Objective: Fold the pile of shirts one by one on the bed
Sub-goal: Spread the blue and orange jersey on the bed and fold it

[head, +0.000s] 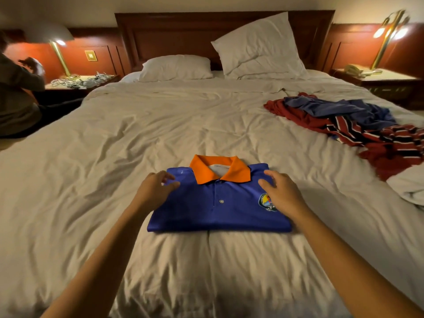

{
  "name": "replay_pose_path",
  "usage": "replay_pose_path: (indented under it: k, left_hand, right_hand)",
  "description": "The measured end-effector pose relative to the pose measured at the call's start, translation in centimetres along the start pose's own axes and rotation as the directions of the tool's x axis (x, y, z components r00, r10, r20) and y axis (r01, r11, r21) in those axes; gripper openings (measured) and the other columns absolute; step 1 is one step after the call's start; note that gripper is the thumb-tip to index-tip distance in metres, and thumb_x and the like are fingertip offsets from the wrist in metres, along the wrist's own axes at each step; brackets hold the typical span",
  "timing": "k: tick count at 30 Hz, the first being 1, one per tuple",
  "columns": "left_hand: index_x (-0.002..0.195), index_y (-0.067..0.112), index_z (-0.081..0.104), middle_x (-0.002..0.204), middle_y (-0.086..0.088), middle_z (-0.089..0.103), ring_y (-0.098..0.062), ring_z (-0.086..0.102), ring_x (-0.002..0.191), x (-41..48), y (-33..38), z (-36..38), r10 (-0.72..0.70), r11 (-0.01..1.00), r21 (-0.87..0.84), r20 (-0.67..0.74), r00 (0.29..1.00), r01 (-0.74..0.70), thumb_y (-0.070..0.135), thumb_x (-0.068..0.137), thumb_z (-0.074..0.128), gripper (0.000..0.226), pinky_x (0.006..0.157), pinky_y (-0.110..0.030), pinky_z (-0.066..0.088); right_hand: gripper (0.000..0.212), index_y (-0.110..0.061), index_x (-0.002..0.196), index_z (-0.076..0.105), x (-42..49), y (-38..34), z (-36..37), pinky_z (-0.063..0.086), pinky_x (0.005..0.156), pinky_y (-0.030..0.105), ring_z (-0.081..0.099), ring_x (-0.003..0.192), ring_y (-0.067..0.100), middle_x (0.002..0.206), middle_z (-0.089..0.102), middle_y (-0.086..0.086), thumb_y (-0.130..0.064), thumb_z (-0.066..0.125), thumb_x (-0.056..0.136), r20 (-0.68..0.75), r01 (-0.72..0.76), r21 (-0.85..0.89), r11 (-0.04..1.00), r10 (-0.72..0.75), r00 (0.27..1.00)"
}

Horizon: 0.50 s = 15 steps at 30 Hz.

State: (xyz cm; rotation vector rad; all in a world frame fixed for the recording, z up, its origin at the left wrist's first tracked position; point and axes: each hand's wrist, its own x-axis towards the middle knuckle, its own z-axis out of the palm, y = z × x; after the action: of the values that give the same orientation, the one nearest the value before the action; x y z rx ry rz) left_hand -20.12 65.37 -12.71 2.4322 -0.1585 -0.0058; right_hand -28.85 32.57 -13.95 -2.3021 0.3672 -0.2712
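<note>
- A folded blue polo shirt with an orange collar (206, 210) is lying on the middle of the wrinkled white bed (137, 134).
- The left hand (156, 188) and right hand (283, 193) are reaching over its two sides, fingers relaxed, gripping nothing.
- A rumpled pile of red, striped and blue shirts (344, 120) is lying at the bed's right edge.

A dark wooden headboard (183, 31) runs along the wall. One white pillow (176, 67) lies flat below it, and a second pillow (259, 49) leans upright against it. On the left table (110, 77) a lit brass lamp (60, 58) stands beside a tangle of white cables (78, 81), with a brass wall plate (90, 55) behind. A seated person (16, 92) is at the far left. The right table (390, 82) carries another brass lamp (387, 35) and a pale telephone (354, 70).
</note>
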Motion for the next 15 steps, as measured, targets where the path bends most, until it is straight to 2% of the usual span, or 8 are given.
replay_pose_path:
  k: [4, 7, 10, 13, 15]
  left_hand:
    - [0.132, 0.018, 0.058, 0.136, -0.013, 0.048, -0.031, 0.055, 0.115, 4.8, -0.1, 1.0, -0.057, 0.997, 0.05, -0.008, 0.998, 0.057, 0.037, 0.096, 0.063, 0.041, 0.092, -0.036, 0.044]
    - [0.137, 0.021, 0.055, 0.141, -0.011, 0.045, -0.031, 0.053, 0.12, 7.5, -1.1, 1.2, -0.087, 0.99, 0.111, 0.047, 0.995, 0.082, 0.045, 0.096, 0.06, 0.048, 0.103, -0.044, 0.044]
    - [0.122, 0.018, 0.067, 0.127, -0.008, 0.06, -0.027, 0.057, 0.111, 9.0, -2.0, 1.3, -0.051, 0.99, 0.139, 0.095, 0.994, 0.038, 0.043, 0.095, 0.062, 0.037, 0.096, -0.042, 0.047]
    - [0.098, 0.015, 0.073, 0.103, -0.003, 0.069, -0.022, 0.061, 0.095, 9.8, -2.6, 1.6, 0.013, 0.997, 0.079, 0.052, 0.999, -0.017, 0.033, 0.091, 0.07, 0.02, 0.081, -0.035, 0.046]
    - [0.093, 0.014, 0.073, 0.095, 0.0, 0.07, -0.021, 0.063, 0.091, 10.4, -2.9, 1.5, 0.039, 0.999, 0.004, -0.003, 0.999, -0.039, 0.028, 0.09, 0.073, 0.015, 0.078, -0.034, 0.047]
  right_hand:
    - [0.049, -0.015, 0.143, 0.049, 5.2, 0.6, 1.2, 0.046, 0.098, 0.041, 0.053, 0.122, 0.033, 0.138, 0.05, 0.015, -0.039, 0.053, 0.1, -0.06, -0.066, -0.024, 0.998, 0.064, 0.996]
    - [0.046, -0.013, 0.133, 0.059, 8.6, 1.5, 1.3, 0.047, 0.095, 0.041, 0.056, 0.118, 0.032, 0.133, 0.059, 0.012, -0.043, 0.055, 0.099, 0.026, -0.061, -0.13, 0.99, 0.065, 0.998]
    - [0.036, -0.008, 0.112, 0.068, 10.6, 1.9, 1.3, 0.044, 0.08, 0.033, 0.061, 0.105, 0.029, 0.114, 0.067, 0.007, -0.04, 0.06, 0.097, 0.113, -0.063, -0.144, 0.988, 0.08, 0.99]
    - [0.029, -0.002, 0.09, 0.068, 11.6, 2.1, 1.3, 0.041, 0.067, 0.032, 0.062, 0.09, 0.031, 0.089, 0.068, 0.011, -0.031, 0.069, 0.093, 0.106, -0.049, -0.126, 0.991, 0.062, 0.992]
    - [0.027, -0.007, 0.078, 0.063, 11.9, 2.1, 1.0, 0.039, 0.059, 0.029, 0.058, 0.079, 0.026, 0.074, 0.061, 0.004, -0.029, 0.069, 0.093, 0.056, -0.034, -0.105, 0.994, 0.04, 0.998]
